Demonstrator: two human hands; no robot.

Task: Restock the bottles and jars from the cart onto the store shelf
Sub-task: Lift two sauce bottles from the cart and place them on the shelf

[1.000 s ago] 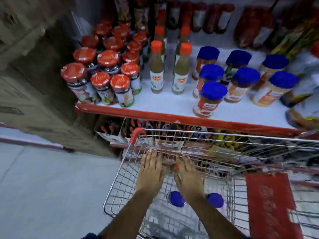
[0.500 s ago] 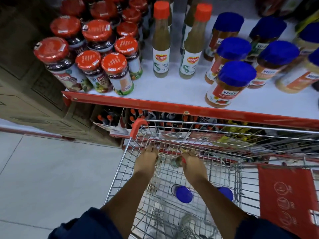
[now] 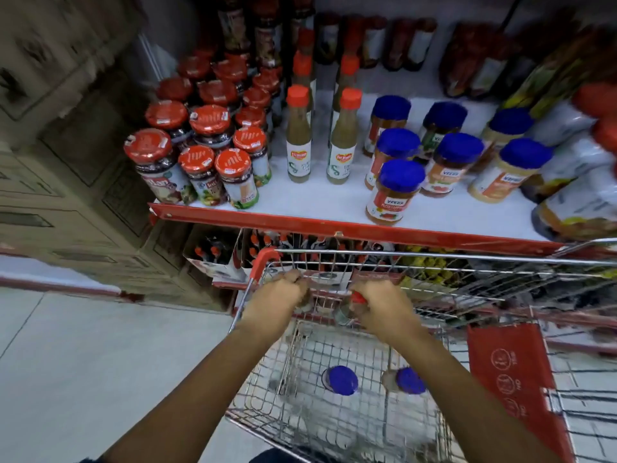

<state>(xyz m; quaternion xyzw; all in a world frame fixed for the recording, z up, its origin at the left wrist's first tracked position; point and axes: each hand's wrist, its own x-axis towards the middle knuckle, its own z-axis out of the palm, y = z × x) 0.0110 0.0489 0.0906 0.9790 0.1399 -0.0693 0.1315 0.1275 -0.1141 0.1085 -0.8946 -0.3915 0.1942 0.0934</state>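
Observation:
My two hands reach into a wire cart (image 3: 434, 253) pushed against the store shelf (image 3: 334, 226). My right hand (image 3: 384, 309) is closed on a small bottle with a red cap (image 3: 358, 298), just inside the cart's front wall. My left hand (image 3: 277, 300) is a fist beside it, curled on a blurred greyish thing that looks like another bottle (image 3: 304, 305). Two blue-lidded jars (image 3: 340, 379) (image 3: 409, 380) stand on the cart floor below my forearms. On the shelf stand green sauce bottles (image 3: 298, 142), red-lidded jars (image 3: 200, 162) and blue-lidded jars (image 3: 397, 192).
White shelf surface shows in front of the green sauce bottles (image 3: 320, 195). A red seat flap (image 3: 514, 379) hangs in the cart at right. Below the shelf, a carton of small bottles (image 3: 213, 255) sits on a lower level. Brown stacked boxes (image 3: 66, 162) stand at left, above grey floor (image 3: 83, 362).
My hands went from flat and reaching down to curled shut, and they have risen toward the cart's front rim. The red-capped bottle came up with my right hand.

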